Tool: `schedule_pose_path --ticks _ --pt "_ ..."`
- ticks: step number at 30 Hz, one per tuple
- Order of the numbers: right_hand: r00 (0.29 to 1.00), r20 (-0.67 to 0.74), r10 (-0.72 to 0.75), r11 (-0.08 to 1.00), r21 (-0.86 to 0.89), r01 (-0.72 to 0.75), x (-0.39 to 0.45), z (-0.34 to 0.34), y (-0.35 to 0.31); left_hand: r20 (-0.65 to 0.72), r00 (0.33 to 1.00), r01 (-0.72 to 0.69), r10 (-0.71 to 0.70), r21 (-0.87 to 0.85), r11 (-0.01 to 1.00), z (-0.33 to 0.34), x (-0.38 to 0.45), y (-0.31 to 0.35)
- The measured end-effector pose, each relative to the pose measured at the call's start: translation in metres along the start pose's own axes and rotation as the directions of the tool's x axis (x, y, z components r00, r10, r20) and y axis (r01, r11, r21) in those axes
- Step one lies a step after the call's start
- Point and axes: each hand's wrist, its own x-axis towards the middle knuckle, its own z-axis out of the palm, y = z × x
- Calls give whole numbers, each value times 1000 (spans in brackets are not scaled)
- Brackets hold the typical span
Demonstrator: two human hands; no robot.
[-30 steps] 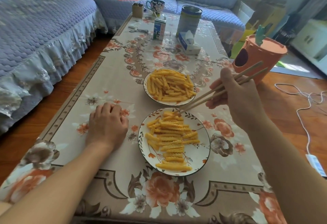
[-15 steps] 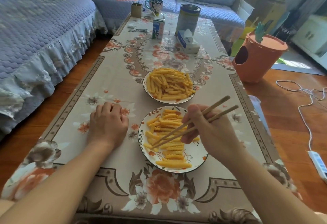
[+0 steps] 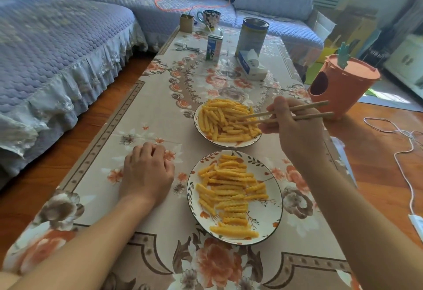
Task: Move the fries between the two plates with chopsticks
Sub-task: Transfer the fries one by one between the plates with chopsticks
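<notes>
Two plates of yellow crinkle fries stand on the flowered tablecloth. The far plate is heaped with fries. The near plate, white with a leaf pattern, holds a looser layer of fries. My right hand grips a pair of wooden chopsticks, whose tips lie in the far plate's pile at its right side. Whether a fry is pinched between the tips I cannot tell. My left hand rests on the cloth left of the near plate, fingers curled under, holding nothing.
At the table's far end stand a tissue box, a tall tin, a milk carton, a mug and a small box. An orange bin stands on the floor at right, near white cables. A sofa lines the left.
My right hand moved the chopsticks from the near plate's fries up and away to the far plate. The left hand has stayed in place.
</notes>
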Motion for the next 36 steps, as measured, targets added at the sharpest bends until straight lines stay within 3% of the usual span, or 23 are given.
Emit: schedule_pose_path --ticks 5,11,16,22,27,36 --pt "998 -66 -9 1000 -19 8 23 41 13 -5 1000 -1 1 2 1000 2 0 -1" --pt "999 -25 -40 981 -191 34 28 58 17 -6 1000 0 0 -9 1000 1 0 -2" --pt "997 -77 -2 994 -113 -7 20 26 -7 -8 1000 2 -2 -17 1000 0 1 -1" --pt "989 101 112 994 -19 -110 -17 -38 -24 -4 1000 6 -6 -11 1000 -1 -1 0" --pt "971 176 164 986 -58 -157 -57 -60 -17 -4 1000 14 -14 -6 1000 0 -1 0" --pt "980 163 113 990 -103 -97 -69 -66 -2 -3 1000 13 -13 6 1000 -1 -1 1"
